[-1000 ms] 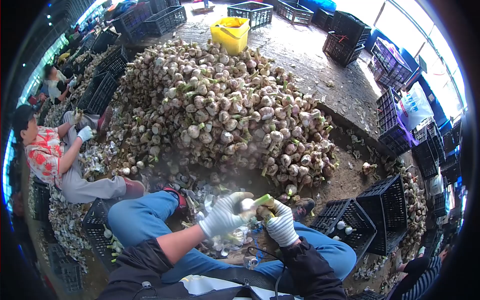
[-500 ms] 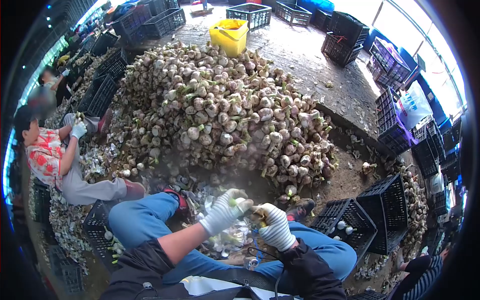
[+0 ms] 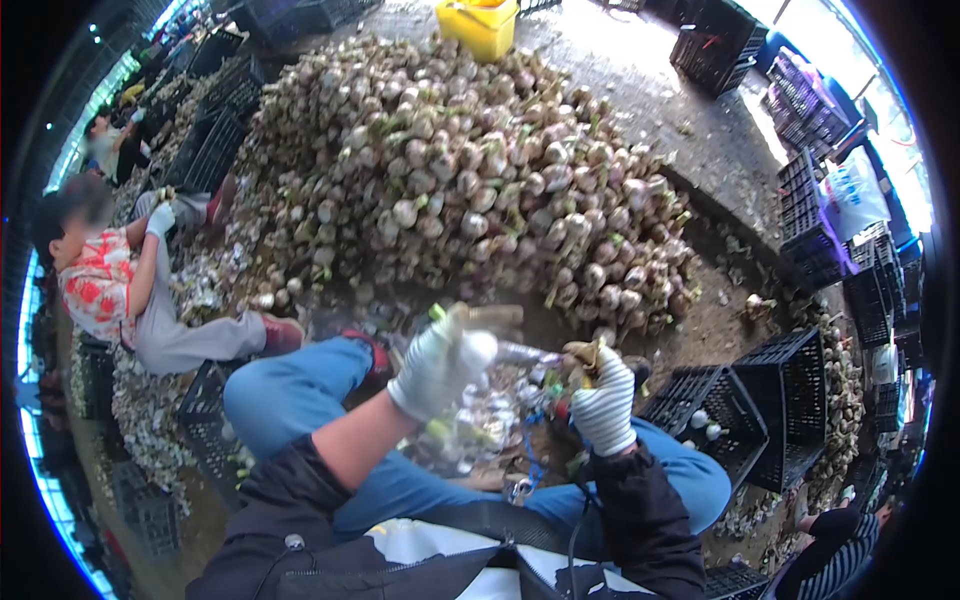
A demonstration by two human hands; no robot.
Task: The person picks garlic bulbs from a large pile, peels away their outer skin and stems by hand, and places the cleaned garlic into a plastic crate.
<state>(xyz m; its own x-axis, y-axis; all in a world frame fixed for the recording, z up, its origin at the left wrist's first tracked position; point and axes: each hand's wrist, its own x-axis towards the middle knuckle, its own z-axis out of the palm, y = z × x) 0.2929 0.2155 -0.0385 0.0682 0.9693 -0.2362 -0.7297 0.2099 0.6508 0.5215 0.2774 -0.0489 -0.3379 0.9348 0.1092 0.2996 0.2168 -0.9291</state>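
My left hand (image 3: 436, 372), in a white glove with stained fingertips, is closed around a pale garlic bulb (image 3: 480, 350); a bit of green stem shows above the fist. To its right, my right hand (image 3: 604, 408), in a striped white glove, is closed with brown, stained fingers. What it grips is blurred, something brownish-yellow at the fingertips. A thin greyish-purple strip (image 3: 525, 354) spans the gap between the hands; whether it is peel or a blade I cannot tell. Loose garlic skins (image 3: 480, 420) lie on the ground between my legs.
A large heap of garlic bulbs (image 3: 450, 180) rises in front, with a yellow bucket (image 3: 482, 32) behind it. Black crates stand at my right (image 3: 700, 410) and left (image 3: 205, 410), holding some white bulbs. A co-worker (image 3: 105, 280) sits at the left; stacked crates (image 3: 805, 215) line the right.
My hands have moved apart, the left one rising and blurred by motion, the right one shifting rightward. The greyish strip now shows between them. The view has tilted, so the heap sits higher.
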